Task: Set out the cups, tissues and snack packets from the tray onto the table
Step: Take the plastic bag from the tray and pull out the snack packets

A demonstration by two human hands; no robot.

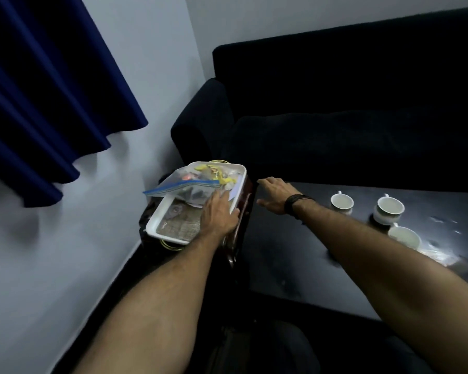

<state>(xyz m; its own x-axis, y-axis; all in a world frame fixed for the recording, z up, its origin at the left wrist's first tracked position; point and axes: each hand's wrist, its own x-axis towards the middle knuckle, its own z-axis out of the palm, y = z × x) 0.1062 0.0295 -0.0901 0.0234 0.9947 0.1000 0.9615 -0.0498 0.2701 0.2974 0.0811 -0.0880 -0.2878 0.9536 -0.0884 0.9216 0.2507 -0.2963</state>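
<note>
Three round white cups (342,203), glossy dark table (322,265), rectangular white tray (157,221)

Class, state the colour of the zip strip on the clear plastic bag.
Blue; the clear plastic bag's zip strip shows in the head view.

Tray (157,225) left of table (295,265); 3 cups (341,203) on table's right.

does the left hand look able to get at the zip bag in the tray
Probably yes: the left hand already lies over the tray rim, its fingers at the zip bag, with nothing between them.
</note>
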